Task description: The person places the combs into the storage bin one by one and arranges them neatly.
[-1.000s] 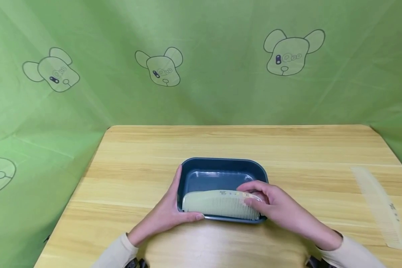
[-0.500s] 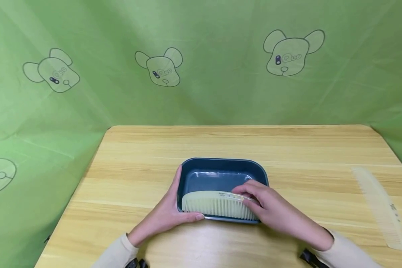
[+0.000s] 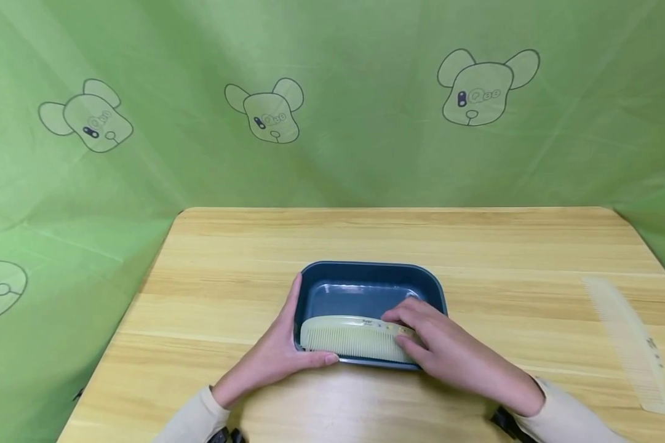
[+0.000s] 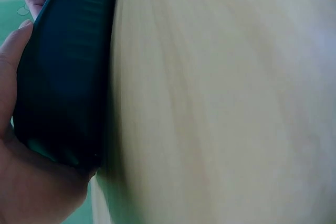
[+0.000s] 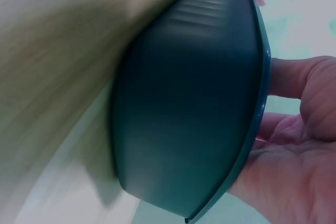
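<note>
A dark blue rectangular box [image 3: 372, 266] stands on the table in the head view. My left hand [image 3: 279, 344] grips its near left corner, thumb along the front rim and fingers along the left side. A pale, translucent comb [image 3: 343, 335] lies lengthwise along the inside of the front wall, its teeth towards me. My right hand [image 3: 437, 341] reaches over the box's right side and pinches the comb's spine near its right end, which the hand hides. Both wrist views show the box's outer wall [image 4: 65, 72], and in the right wrist view the right hand [image 5: 294, 156] is over the rim.
A second pale comb [image 3: 633, 344] lies slantwise on the right of the wooden table [image 3: 243, 246]. A green cloth [image 3: 354, 166] printed with mouse heads hangs behind the table and down its sides.
My right hand has slid left along the comb's spine and lower over the box's right side. The comb has shifted very slightly left. The left hand and box stay put.
</note>
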Tool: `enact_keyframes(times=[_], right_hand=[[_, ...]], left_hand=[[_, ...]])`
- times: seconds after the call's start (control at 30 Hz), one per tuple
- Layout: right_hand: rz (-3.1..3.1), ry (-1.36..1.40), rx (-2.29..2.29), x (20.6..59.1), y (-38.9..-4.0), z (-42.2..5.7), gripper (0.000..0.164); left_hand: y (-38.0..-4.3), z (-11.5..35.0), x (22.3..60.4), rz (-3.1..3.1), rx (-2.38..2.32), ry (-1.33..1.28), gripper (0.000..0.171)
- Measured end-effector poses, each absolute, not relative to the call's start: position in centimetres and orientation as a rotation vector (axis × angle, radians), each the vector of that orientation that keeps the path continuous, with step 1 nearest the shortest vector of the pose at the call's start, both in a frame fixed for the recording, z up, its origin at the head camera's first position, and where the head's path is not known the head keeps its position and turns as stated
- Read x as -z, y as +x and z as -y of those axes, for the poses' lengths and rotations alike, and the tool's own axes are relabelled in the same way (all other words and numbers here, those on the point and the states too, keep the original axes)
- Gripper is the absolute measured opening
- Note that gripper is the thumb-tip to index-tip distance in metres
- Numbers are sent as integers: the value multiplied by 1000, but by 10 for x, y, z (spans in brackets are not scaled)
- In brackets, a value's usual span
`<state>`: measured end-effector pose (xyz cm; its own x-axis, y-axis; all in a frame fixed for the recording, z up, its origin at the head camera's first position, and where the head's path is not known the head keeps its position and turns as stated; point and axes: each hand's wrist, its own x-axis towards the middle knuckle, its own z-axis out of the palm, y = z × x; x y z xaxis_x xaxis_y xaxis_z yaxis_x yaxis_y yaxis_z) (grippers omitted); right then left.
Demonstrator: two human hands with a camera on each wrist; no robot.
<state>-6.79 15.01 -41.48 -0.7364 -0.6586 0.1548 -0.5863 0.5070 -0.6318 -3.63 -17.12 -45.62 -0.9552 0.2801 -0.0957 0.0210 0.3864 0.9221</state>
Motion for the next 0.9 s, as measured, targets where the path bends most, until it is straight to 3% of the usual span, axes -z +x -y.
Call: enact_keyframes(times=[0.5, 0.9], right_hand=[[-2644, -1076, 1002, 415, -68, -147, 26], [-2645, -1018, 1266, 419, -68, -154, 30]], left_hand=[[-36, 171, 455, -2399, -1622, 285, 146], [-36, 171, 454, -2407, -1607, 289, 146]])
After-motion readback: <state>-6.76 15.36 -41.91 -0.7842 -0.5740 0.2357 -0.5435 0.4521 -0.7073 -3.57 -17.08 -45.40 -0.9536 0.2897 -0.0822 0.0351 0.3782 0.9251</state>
